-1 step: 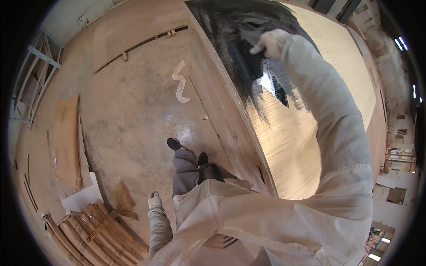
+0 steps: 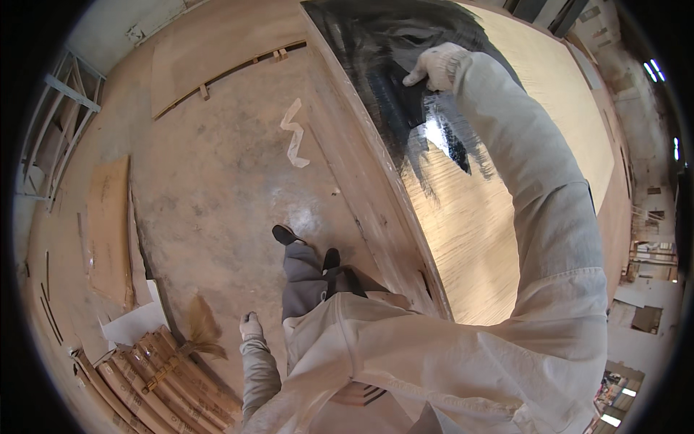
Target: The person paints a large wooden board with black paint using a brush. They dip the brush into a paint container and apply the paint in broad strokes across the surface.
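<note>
My right hand (image 2: 437,68), in a pale glove, reaches out over a large light wood-coloured panel (image 2: 463,253). Its fingers are closed on a flat black spreader (image 2: 402,98), whose outline partly merges with the wet black coating (image 2: 354,36) on the panel's far end. Streaks and a shiny pool of the coating lie just nearer than the hand. My left hand (image 2: 251,326) hangs low at my left side, away from the panel. Its fingers look curled, with a dark spot at their front; whatever they may hold is too small to make out.
A crumpled white strip (image 2: 293,134) lies on the floor left of the panel. A long batten (image 2: 231,76) lies farther off. Brown cardboard-like rolls (image 2: 148,380), a broom-like bundle (image 2: 204,329) and a tan sheet (image 2: 108,231) are at left, near a metal rack (image 2: 69,94).
My right hand has shifted slightly left and away from me, together with the black spreader. My left hand has hardly moved.
</note>
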